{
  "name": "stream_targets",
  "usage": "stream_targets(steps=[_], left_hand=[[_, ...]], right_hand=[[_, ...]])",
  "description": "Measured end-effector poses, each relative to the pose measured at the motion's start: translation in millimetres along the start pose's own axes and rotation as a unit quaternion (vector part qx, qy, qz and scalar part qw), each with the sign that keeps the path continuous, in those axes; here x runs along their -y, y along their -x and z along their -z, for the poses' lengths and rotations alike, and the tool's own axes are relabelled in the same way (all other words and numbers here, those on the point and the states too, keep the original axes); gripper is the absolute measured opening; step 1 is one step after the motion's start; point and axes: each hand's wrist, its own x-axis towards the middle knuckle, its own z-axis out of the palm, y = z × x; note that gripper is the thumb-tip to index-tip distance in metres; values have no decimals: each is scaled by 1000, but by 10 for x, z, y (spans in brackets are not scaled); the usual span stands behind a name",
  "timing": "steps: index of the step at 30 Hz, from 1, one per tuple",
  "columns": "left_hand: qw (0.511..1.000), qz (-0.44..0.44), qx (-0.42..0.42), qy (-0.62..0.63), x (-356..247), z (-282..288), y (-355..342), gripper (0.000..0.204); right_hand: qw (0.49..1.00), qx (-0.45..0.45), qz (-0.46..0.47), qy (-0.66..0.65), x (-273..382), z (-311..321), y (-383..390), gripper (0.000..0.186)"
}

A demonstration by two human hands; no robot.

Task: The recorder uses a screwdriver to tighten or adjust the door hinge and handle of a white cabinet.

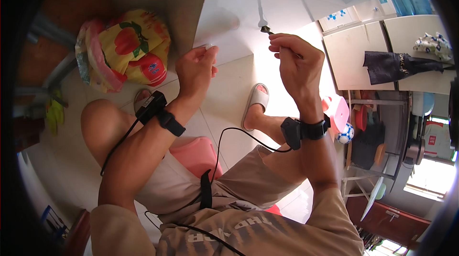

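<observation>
In front of me a glossy white panel (239,9) stands upright. My right hand (300,60) is closed around a small dark-tipped tool (266,29); its fingers hide the handle, so its kind is unclear. The tip is at the panel, just below a narrow grey streak (261,12) that could be a mark or a reflection. My left hand (195,70) is raised near the panel's lower left edge. Its thumb and fingertips are pinched together over something small and pale, too small to name. Each wrist wears a black strap with a small device.
A yellow and red bag with fruit prints (126,48) is at the left. Beneath me is a pink stool (196,153). To the right are light cabinets (358,55) with a dark cloth (401,67), a pink stool (338,114) and a blue-white ball (345,134). A black cable (234,130) crosses my lap.
</observation>
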Motion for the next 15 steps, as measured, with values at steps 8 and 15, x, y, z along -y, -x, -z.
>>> stream_targets(steps=[8,15], left_hand=[[1000,-18,2,5,113,-34,-4,28],[999,-10,8,-29,151,-69,47,27]], right_hand=[[987,-97,-106,-77,-66,190,-32,26],[977,-155,-33,-142,14,344,14,25]])
